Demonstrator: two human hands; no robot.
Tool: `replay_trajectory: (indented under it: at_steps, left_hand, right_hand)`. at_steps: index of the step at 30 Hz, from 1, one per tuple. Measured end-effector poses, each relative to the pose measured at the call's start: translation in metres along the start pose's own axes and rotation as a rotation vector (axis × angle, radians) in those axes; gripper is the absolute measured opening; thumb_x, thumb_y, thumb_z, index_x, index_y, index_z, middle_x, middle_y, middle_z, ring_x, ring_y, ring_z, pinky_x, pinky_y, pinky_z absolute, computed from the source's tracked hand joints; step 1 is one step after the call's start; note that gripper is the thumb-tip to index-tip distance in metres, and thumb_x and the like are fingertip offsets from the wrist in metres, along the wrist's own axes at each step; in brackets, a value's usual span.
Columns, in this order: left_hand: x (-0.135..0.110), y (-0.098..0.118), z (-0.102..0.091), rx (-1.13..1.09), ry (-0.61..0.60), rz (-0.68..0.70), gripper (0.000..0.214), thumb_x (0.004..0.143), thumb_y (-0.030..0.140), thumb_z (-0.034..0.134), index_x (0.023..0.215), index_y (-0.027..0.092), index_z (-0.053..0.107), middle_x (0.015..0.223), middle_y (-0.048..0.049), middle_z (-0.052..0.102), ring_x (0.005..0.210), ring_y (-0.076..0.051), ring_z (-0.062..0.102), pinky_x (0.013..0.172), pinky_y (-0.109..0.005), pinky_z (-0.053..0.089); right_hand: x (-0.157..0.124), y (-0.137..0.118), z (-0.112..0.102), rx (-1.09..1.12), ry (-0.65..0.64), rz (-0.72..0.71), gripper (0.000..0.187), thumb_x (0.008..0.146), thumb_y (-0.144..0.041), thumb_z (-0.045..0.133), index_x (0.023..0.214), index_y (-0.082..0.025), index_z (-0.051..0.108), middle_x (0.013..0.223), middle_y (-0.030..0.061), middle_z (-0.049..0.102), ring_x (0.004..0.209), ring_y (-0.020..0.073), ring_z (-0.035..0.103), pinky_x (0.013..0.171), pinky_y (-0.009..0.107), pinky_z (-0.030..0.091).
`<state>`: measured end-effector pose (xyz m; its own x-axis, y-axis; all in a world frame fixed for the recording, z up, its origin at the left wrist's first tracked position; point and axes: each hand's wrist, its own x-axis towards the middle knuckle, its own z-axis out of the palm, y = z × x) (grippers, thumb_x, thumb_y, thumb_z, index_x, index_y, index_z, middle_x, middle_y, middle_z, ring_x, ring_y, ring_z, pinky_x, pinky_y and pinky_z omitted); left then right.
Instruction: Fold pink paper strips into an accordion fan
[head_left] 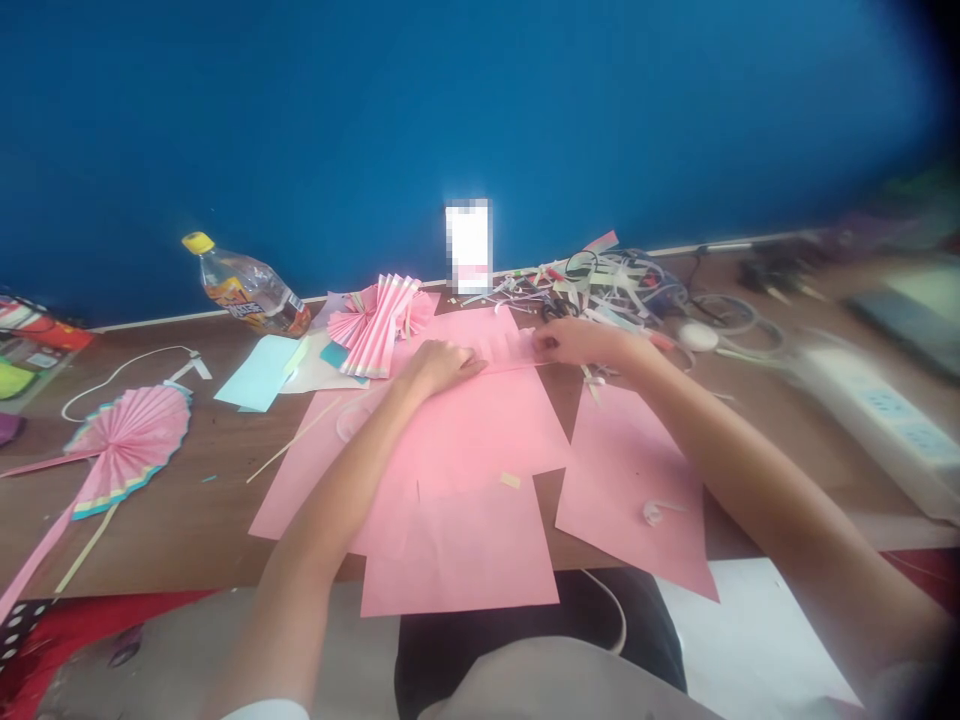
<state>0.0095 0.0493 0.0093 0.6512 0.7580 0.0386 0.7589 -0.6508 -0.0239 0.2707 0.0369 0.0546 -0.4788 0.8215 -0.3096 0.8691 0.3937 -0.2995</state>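
A sheet of pink paper [510, 348] with creases across its far end lies between my hands. My left hand [441, 366] presses at its left side, with the fingers curled together on it. At the paper's right end, my right hand [576, 342] has its fingers closed on the edge; the fingertips are partly hidden. Beneath are larger pink sheets [469, 560], overlapping and reaching past the table's front edge. One more pink sheet [637, 480] lies under my right forearm. Just left of my left hand stand pleated pink paper fans [381, 322].
A finished-looking pink fan [135, 440] lies at the left. Behind it a plastic bottle [251, 290] leans on the blue wall. A bright phone [469, 250] stands at the back, beside paper scraps [607, 285]. A white power strip [885, 410] is at the right.
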Motion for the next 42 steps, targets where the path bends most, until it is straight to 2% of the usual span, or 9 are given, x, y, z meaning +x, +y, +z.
replay_trajectory:
  at_steps: [4,7,18,23,26,29,32,37,42]
  left_hand:
    - [-0.002,0.005,0.0,0.039,0.013,0.017,0.059,0.098,0.041,0.021,0.076,0.016,0.07,0.087,-0.011,0.072,0.079,-0.024,0.066,0.063,-0.032,0.035]
    - [-0.003,0.005,0.0,0.006,0.023,0.01,0.061,0.099,0.04,0.02,0.075,0.015,0.069,0.089,-0.0114,0.072,0.082,-0.023,0.066,0.065,-0.031,0.035]
    - [0.0,-0.005,-0.001,-0.148,-0.008,-0.056,0.045,0.09,0.053,0.041,0.067,0.02,0.061,0.07,-0.0066,0.067,0.062,-0.019,0.056,0.057,-0.03,0.025]
    - [-0.002,-0.005,-0.005,-0.175,-0.038,-0.07,0.036,0.089,0.049,0.045,0.07,0.021,0.058,0.071,-0.0051,0.065,0.062,-0.019,0.055,0.056,-0.03,0.026]
    - [-0.004,-0.003,-0.007,-0.151,-0.032,-0.065,0.024,0.088,0.039,0.046,0.076,0.022,0.056,0.073,-0.0038,0.063,0.062,-0.018,0.054,0.057,-0.03,0.028]
    - [-0.004,0.0,-0.008,-0.121,0.018,-0.011,0.013,0.086,0.029,0.046,0.087,0.021,0.055,0.085,-0.0061,0.064,0.075,-0.021,0.057,0.066,-0.031,0.036]
    - [-0.005,0.001,-0.005,-0.082,0.068,0.013,0.022,0.087,0.027,0.042,0.104,0.017,0.054,0.111,-0.013,0.06,0.104,-0.026,0.054,0.088,-0.037,0.04]
    - [-0.008,-0.006,0.009,-0.137,0.047,0.016,0.044,0.095,0.032,0.028,0.135,0.017,0.039,0.151,-0.0144,0.031,0.142,-0.026,0.022,0.114,-0.047,0.022]
    - [-0.007,-0.011,0.013,-0.225,-0.039,-0.018,0.064,0.097,0.05,0.018,0.151,0.018,0.013,0.161,-0.013,0.007,0.149,-0.026,-0.001,0.118,-0.053,0.005]
  right_hand:
    - [-0.001,-0.003,-0.002,-0.009,-0.001,0.019,0.007,0.081,-0.021,0.053,0.08,-0.016,0.059,0.087,0.0097,0.065,0.073,0.0182,0.055,0.061,0.028,0.033]
    - [-0.003,-0.004,-0.003,-0.013,-0.008,0.03,0.008,0.08,-0.019,0.052,0.081,-0.016,0.059,0.088,0.0094,0.065,0.074,0.0182,0.056,0.061,0.028,0.033]
    - [0.003,0.008,0.004,0.019,0.007,0.036,0.006,0.081,-0.024,0.054,0.079,-0.019,0.057,0.085,0.0059,0.064,0.069,0.0156,0.055,0.059,0.026,0.034]
    - [0.003,0.008,0.005,0.013,0.003,0.068,0.008,0.081,-0.026,0.056,0.083,-0.018,0.059,0.086,0.0074,0.065,0.071,0.0169,0.057,0.059,0.026,0.035]
    - [0.002,0.008,0.004,0.033,0.011,0.085,0.014,0.081,-0.03,0.059,0.09,-0.019,0.062,0.086,0.0069,0.066,0.073,0.0184,0.058,0.061,0.026,0.035]
    - [0.002,0.01,0.003,0.042,0.02,0.102,0.02,0.08,-0.035,0.062,0.093,-0.019,0.064,0.084,0.007,0.066,0.075,0.0205,0.059,0.063,0.027,0.035]
    - [0.002,0.011,0.002,0.021,0.039,0.125,0.021,0.078,-0.037,0.064,0.089,-0.019,0.064,0.082,0.0068,0.066,0.075,0.0205,0.058,0.062,0.027,0.034]
    - [0.001,0.014,0.003,0.011,0.047,0.107,0.022,0.079,-0.04,0.061,0.075,-0.019,0.057,0.075,0.0037,0.061,0.067,0.0163,0.053,0.057,0.027,0.029]
    - [0.001,0.013,0.002,0.021,0.031,0.13,0.022,0.08,-0.04,0.061,0.074,-0.019,0.054,0.075,0.0029,0.06,0.067,0.0155,0.053,0.057,0.026,0.029]
